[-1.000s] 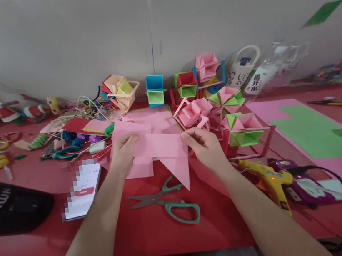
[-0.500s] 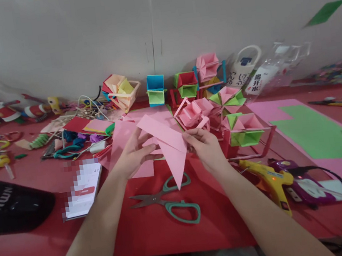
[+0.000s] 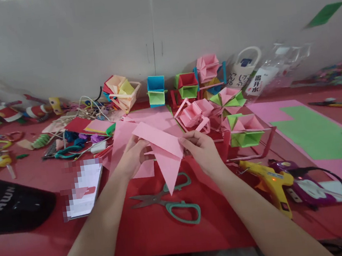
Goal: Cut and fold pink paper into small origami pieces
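Observation:
A folded sheet of pink paper (image 3: 168, 155) is held up between my hands, a straight band across its top and a triangular point hanging down. My left hand (image 3: 134, 158) grips its left end, the fingers partly behind the paper. At the right corner, my right hand (image 3: 199, 146) pinches the paper between thumb and fingers. Below the paper point, scissors (image 3: 155, 199) with green handles lie spread on the red table (image 3: 160, 238). Flat pink sheets (image 3: 122, 140) lie behind my left hand.
Folded paper models (image 3: 193, 114) stand along the back and right. A yellow glue gun (image 3: 274, 179) rests near a purple power strip (image 3: 308, 194). To the left are a phone (image 3: 86, 189) and a black container (image 3: 13, 203); green and pink sheets (image 3: 323, 133) lie right.
The pink paper has shifted slightly left and down, its hanging point moving left over the scissors. Both hands have kept hold of it.

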Demonstrator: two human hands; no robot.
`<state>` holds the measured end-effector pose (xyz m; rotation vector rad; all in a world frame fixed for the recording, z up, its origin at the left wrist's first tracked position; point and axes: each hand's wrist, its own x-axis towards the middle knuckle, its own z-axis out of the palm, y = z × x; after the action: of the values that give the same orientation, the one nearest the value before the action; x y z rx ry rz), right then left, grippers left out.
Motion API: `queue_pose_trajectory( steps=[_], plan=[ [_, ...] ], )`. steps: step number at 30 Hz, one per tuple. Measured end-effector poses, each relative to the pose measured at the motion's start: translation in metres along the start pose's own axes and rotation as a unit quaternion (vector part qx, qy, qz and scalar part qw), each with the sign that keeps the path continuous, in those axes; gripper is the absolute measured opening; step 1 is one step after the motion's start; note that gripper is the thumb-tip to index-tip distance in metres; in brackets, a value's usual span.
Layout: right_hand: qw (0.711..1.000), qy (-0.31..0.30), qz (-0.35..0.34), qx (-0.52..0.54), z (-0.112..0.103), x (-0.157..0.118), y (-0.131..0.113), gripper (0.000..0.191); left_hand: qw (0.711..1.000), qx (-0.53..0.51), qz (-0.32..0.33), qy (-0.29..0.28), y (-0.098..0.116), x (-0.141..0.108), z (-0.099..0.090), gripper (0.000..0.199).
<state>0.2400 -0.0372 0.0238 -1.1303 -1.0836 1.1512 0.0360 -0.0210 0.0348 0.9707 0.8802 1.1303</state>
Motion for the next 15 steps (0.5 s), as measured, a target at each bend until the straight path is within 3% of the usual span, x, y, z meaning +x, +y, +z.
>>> queue_pose_trajectory(
  steps=[4, 7, 11, 15],
  plan=[
    [0.999, -0.036, 0.000, -0.001, 0.001, -0.001, 0.002, 0.026, 0.998, 0.040, 0.011, 0.052, -0.012, 0.006, -0.007, 0.041],
    [0.992, -0.117, 0.000, -0.044, 0.002, -0.005, 0.000, 0.028, 0.989, 0.111, 0.046, 0.082, -0.016, 0.008, -0.011, 0.042],
    [0.962, -0.237, -0.016, -0.133, 0.004, -0.010, -0.006, 0.041, 0.975, 0.212, 0.072, 0.001, -0.009, 0.004, -0.007, 0.040],
    [0.969, -0.203, -0.017, -0.141, 0.007, -0.011, -0.003, 0.042, 0.945, 0.297, 0.109, -0.077, -0.004, -0.004, 0.006, 0.043]
  ],
)
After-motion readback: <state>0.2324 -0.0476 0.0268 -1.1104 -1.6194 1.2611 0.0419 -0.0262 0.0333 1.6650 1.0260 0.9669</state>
